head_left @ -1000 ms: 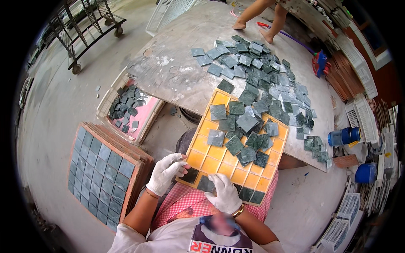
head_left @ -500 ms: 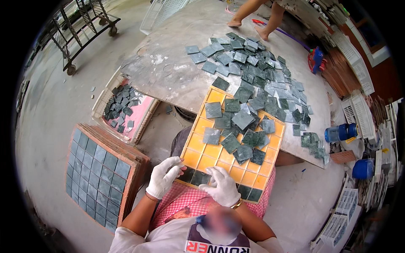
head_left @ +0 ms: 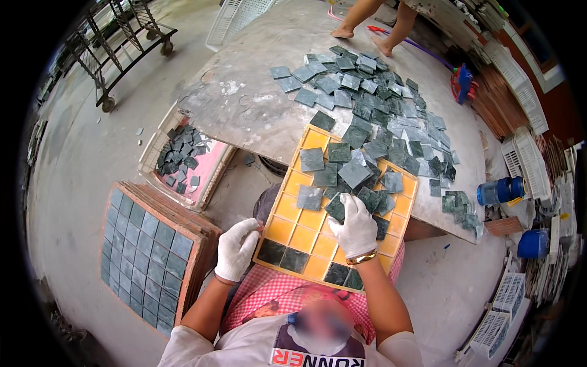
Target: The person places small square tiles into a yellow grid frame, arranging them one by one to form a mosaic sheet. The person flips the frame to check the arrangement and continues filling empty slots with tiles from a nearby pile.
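Head view: we record one yellow gridded tray (head_left: 280, 230) above the pink checked cloth (head_left: 243, 301), long axis running away from us, far end leaning right; filled, four dark square tiles (head_left: 294, 260) in its near row; unfilled, the cell between those pairs; cells beyond, bare or hidden under loose tiles (head_left: 355, 174); left hand (head_left: 236, 251), half-curled at its left edge; right hand (head_left: 356, 230), fingers bent over its loose tiles, grip we cannot tell
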A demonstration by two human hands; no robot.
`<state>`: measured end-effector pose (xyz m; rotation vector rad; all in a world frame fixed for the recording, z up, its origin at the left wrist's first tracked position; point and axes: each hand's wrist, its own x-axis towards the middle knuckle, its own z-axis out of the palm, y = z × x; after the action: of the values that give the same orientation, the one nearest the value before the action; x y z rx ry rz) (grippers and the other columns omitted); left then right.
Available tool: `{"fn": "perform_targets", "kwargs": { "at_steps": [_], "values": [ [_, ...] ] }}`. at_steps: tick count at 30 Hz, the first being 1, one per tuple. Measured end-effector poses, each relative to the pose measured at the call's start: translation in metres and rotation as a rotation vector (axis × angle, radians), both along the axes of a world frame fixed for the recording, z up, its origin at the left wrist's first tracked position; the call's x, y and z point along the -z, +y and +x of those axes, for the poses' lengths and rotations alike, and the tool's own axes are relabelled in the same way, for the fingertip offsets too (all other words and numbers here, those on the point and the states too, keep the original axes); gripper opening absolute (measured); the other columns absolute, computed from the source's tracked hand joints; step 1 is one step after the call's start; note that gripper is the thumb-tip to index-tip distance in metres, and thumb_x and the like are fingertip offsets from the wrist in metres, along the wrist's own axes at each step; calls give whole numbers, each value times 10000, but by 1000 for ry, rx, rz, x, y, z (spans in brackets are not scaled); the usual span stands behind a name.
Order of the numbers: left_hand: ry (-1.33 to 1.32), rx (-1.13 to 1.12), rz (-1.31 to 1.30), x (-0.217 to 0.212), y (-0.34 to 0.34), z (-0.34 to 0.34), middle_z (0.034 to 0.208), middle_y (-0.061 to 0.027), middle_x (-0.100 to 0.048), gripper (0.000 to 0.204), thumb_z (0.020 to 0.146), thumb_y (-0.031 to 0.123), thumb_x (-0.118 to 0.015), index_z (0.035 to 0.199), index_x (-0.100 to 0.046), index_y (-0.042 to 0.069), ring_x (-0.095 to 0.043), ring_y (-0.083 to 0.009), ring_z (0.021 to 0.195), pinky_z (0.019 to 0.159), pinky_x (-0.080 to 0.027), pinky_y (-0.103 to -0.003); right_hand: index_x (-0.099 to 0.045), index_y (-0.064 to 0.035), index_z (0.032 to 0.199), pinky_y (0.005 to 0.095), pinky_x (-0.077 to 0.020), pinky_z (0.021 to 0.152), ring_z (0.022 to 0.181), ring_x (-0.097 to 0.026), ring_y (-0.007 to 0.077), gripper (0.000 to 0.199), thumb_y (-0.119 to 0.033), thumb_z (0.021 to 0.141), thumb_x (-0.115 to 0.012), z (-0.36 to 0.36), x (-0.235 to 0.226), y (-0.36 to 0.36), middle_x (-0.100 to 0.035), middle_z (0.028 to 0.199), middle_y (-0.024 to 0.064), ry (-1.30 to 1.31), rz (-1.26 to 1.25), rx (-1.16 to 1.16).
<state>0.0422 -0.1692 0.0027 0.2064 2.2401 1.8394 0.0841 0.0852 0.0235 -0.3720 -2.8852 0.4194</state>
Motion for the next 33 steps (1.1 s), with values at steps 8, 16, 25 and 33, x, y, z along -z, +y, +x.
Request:
{"fn": "perform_targets", "kwargs": {
  "at_steps": [8, 16, 25, 33],
  "values": [
    [177, 62, -200, -3, 6, 5, 881, -139, -650, 190, 795, -5, -594, 981, -630, 7, -646, -223, 780, 712, -498, -281, -456, -89, 1273, 387, -474, 867, 1049, -536, 310, 787, -345, 615, -802, 44, -15, -32, -456, 1264, 132, 75, 16, -216],
    [170, 49, -133, -9, 10, -1, 873, -126, -647, 190, 811, 3, -586, 996, -631, 11, -637, -199, 748, 692, -494, -274, -571, -152, 1173, 474, -339, 969, 1201, -376, 284, 646, -532, 667, -697, 53, 26, -48, -449, 1265, 72, 135, 90, -399],
    [124, 18, -47, 5, 0, 6, 883, -126, -660, 165, 823, 5, -586, 980, -635, -6, -649, -182, 801, 723, -499, -264, -602, -57, 1094, 377, -469, 835, 967, -562, 254, 359, -69, 750, -704, 40, 20, -27, -581, 1110, 58, 425, -118, -200],
    [118, 55, -98, 5, 4, 7, 896, -130, -661, 168, 829, 5, -581, 988, -634, -5, -650, -191, 814, 739, -498, -270, -576, -28, 1143, 371, -477, 851, 972, -551, 277, 630, -319, 631, -799, 12, -15, -9, -576, 1105, 98, -123, 6, -145]
  ]
}}
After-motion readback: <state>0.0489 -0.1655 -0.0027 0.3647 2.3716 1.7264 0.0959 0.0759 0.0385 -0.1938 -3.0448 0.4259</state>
